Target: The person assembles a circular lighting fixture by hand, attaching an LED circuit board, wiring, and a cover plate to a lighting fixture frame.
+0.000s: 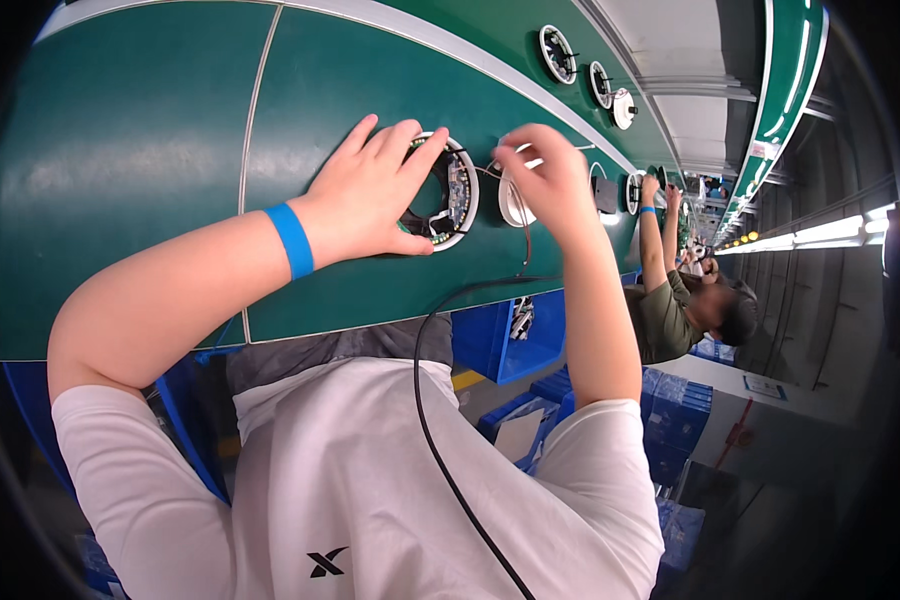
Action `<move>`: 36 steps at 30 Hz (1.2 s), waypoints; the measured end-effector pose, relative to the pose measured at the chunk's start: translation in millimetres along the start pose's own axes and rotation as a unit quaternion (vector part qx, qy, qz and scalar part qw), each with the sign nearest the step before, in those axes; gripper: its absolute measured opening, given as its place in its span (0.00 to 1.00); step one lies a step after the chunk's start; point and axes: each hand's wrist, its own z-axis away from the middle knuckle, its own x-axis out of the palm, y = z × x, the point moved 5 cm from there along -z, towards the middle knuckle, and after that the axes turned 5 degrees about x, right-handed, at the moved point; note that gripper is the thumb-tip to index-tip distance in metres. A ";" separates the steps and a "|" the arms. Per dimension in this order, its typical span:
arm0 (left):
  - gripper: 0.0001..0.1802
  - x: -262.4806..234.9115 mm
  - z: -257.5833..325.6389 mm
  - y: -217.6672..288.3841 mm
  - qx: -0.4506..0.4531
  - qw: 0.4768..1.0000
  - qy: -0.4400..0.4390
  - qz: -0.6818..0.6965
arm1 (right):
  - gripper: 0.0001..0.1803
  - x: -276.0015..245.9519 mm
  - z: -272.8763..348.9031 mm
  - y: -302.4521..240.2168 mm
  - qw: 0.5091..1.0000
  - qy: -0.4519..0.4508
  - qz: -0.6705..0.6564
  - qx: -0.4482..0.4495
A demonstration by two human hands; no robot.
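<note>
One left hand (363,200), spread, lies across the left part of a white ring (473,205) with a circuit board inside, centre of frame on the green table (150,150). Ring looks round; no clear long axis. Right hand (552,180), fingers curled, sits over a white cup (515,207) just right of the ring; cannot tell whether it pinches the wire (527,250). Left hand nearer the ring. Writing: none legible; dark mark (326,562) on shirt (320,470).
</note>
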 end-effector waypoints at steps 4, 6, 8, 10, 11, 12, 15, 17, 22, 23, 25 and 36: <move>0.65 -2.5 -4.0 1.9 -0.007 1.000 -0.008 0.026 | 0.05 -43.5 70.7 46.7 0.994 0.081 -0.007 0.078; 0.64 -4.4 -4.4 0.3 -0.006 1.000 -0.015 0.021 | 0.06 -38.9 105.2 66.4 0.981 0.032 -0.026 0.189; 0.64 -6.8 -4.5 -0.2 -0.009 1.000 -0.018 0.018 | 0.07 -30.5 136.3 81.5 0.949 -0.013 -0.074 0.305; 0.64 -8.7 -7.2 1.9 -0.013 0.999 -0.031 0.022 | 0.07 -23.0 156.3 95.3 0.950 -0.028 -0.042 0.307; 0.65 -8.3 -8.0 2.0 -0.022 0.999 -0.042 0.026 | 0.07 -19.1 160.1 93.0 0.939 -0.046 -0.044 0.338; 0.65 -8.6 -9.1 2.9 -0.016 0.999 -0.044 0.024 | 0.10 -11.5 163.6 105.6 0.945 -0.045 -0.044 0.320; 0.65 -11.6 -8.9 2.4 -0.022 0.998 -0.047 0.020 | 0.11 -2.8 149.4 91.6 0.935 -0.096 0.019 0.340; 0.66 -13.8 -9.8 3.5 -0.021 0.998 -0.052 0.019 | 0.14 0.5 148.8 101.7 0.938 -0.072 0.013 0.338; 0.67 -10.7 -6.5 4.4 -0.019 0.998 -0.055 0.012 | 0.13 3.0 144.4 103.5 0.952 -0.092 0.045 0.287; 0.67 -11.4 -5.7 4.3 -0.021 0.999 -0.050 0.008 | 0.11 1.2 143.2 96.2 0.952 -0.098 0.037 0.287; 0.67 -11.1 -5.2 5.1 -0.022 0.998 -0.058 0.020 | 0.10 0.0 142.9 81.9 0.948 -0.084 -0.007 0.307; 0.66 -10.2 -5.5 2.6 -0.015 0.999 -0.042 0.031 | 0.04 -0.8 111.1 22.8 0.992 0.034 0.073 0.096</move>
